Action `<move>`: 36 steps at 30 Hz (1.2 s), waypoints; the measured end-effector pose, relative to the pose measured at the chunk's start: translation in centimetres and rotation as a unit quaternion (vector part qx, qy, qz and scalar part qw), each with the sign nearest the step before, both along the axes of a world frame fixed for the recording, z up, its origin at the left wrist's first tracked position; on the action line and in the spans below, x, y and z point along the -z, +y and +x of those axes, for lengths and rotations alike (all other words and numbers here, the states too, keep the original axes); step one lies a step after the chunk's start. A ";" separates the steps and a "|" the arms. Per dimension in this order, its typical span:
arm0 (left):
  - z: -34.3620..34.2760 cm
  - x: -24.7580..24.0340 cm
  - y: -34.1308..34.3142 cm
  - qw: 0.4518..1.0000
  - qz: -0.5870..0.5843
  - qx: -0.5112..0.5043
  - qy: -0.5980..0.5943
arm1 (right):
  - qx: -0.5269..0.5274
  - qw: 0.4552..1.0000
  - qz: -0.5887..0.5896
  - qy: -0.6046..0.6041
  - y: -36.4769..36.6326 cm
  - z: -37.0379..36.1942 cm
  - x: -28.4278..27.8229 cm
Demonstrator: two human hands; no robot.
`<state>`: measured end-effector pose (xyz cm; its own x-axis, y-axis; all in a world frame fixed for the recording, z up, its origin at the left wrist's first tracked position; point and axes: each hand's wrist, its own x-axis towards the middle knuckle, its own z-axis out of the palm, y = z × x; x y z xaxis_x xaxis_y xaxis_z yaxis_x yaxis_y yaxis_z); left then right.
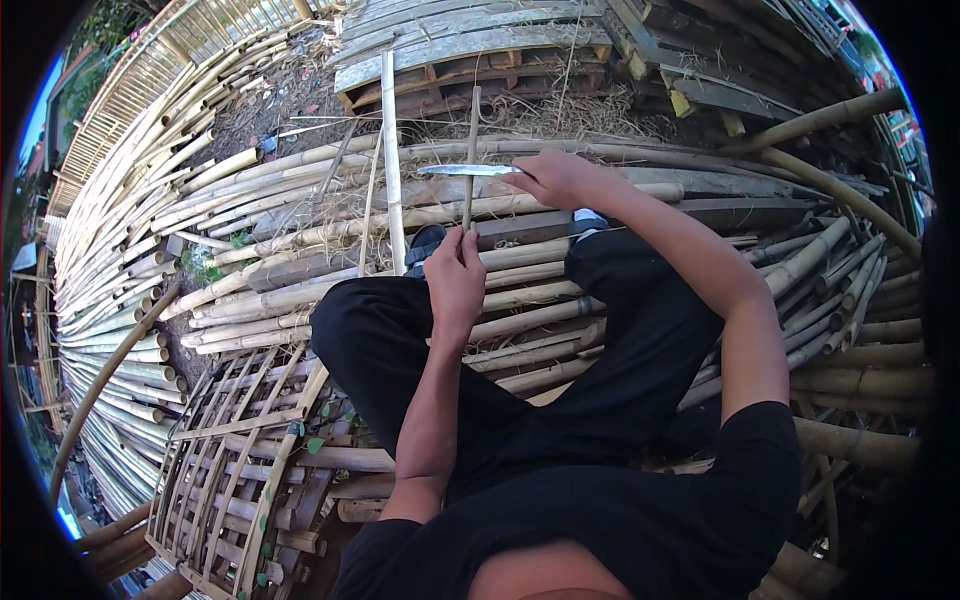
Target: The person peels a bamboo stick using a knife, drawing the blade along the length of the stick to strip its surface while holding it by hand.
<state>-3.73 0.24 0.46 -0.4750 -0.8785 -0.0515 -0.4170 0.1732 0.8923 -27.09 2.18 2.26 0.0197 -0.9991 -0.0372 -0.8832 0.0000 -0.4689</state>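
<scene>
In my left hand [456, 277] is the lower end of a thin bamboo strip [473, 125], pinched between thumb and fingers and pointing up and away from me. My right hand [562, 180] grips a knife, its handle mostly hidden in the fist. The pale knife blade [465, 170] points left and lies across the strip, a little above my left fingers. Just left of the strip stands a wider, pale split bamboo slat [391, 160], which neither hand touches.
Long bamboo poles [540, 273] lie under and beyond my legs. A wooden pallet stack [470, 60] stands ahead, more timber [720, 70] at far right. Many bamboo poles [110, 250] are piled at left, near a woven bamboo lattice [235, 460]. Dry shavings [560, 105] litter the ground.
</scene>
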 end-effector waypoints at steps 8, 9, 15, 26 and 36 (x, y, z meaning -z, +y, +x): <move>-0.2 0.4 1.2 0.999 -0.005 0.024 0.027 | 0.345 0.931 0.007 0.120 -1.3 -14.0 1.7; 0.1 0.3 0.7 0.999 -0.012 0.024 0.019 | 0.372 0.915 -0.036 0.156 -0.4 -15.2 1.7; -0.2 2.3 -0.8 0.999 -0.021 -0.017 0.047 | 0.232 0.967 0.078 0.065 2.1 -9.8 -0.5; -0.5 0.4 0.2 0.998 -0.062 -0.019 0.025 | -0.011 0.998 0.054 -0.038 0.5 0.3 0.2; 0.6 -0.1 1.3 0.990 -0.125 -0.018 0.059 | 0.244 0.968 0.021 0.061 -0.1 -13.4 1.9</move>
